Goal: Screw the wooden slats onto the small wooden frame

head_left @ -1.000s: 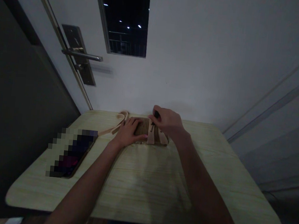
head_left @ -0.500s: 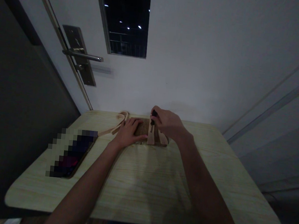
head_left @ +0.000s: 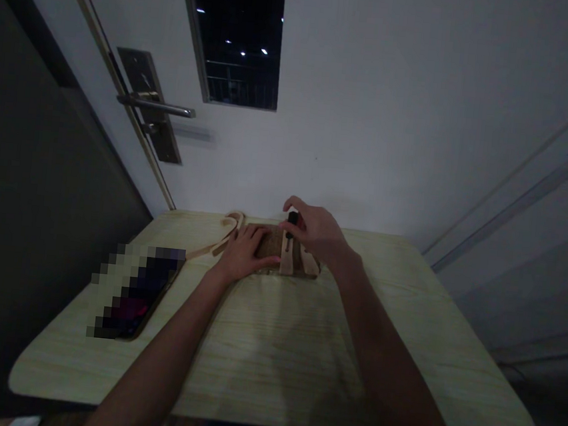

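Note:
My right hand (head_left: 317,229) is at a small black-handled screwdriver (head_left: 292,218), thumb against the handle and index finger raised above it. The screwdriver stands upright, its shank coming down on a pale wooden strip (head_left: 286,261). That strip lies across a darker brown wooden board (head_left: 272,242), and a second pale piece (head_left: 310,264) is at the board's right end. My left hand (head_left: 242,252) rests on the board's left part with fingers spread, its thumb reaching toward the strip. Just beyond the left fingers is a curved, hook-shaped wooden piece (head_left: 236,220).
A phone (head_left: 142,296), partly pixelated, lies on the left of the light wooden table (head_left: 259,371). Behind the table's far edge stands a white door (head_left: 374,114) with a metal handle (head_left: 161,106) and a dark window (head_left: 245,35).
My right index finger has lifted and opened away from the screwdriver's handle, which now shows more. The left hand and the board have stayed in place.

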`<action>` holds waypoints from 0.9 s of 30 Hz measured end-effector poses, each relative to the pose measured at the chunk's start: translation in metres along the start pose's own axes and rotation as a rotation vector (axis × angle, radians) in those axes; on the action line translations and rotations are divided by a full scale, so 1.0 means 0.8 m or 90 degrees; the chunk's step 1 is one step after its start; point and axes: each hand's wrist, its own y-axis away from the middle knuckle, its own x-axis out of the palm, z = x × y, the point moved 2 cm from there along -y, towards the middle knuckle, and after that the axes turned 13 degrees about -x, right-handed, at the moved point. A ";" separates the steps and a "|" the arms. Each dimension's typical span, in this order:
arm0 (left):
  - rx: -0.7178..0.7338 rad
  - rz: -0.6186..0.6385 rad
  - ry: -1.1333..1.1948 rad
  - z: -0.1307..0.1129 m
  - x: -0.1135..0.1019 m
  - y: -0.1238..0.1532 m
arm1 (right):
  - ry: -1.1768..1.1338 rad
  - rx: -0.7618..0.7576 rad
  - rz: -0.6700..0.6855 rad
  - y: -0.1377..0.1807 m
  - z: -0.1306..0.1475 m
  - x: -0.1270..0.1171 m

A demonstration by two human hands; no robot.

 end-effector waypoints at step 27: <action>0.002 -0.005 -0.003 -0.001 -0.001 0.000 | -0.075 -0.006 -0.046 -0.003 -0.002 0.006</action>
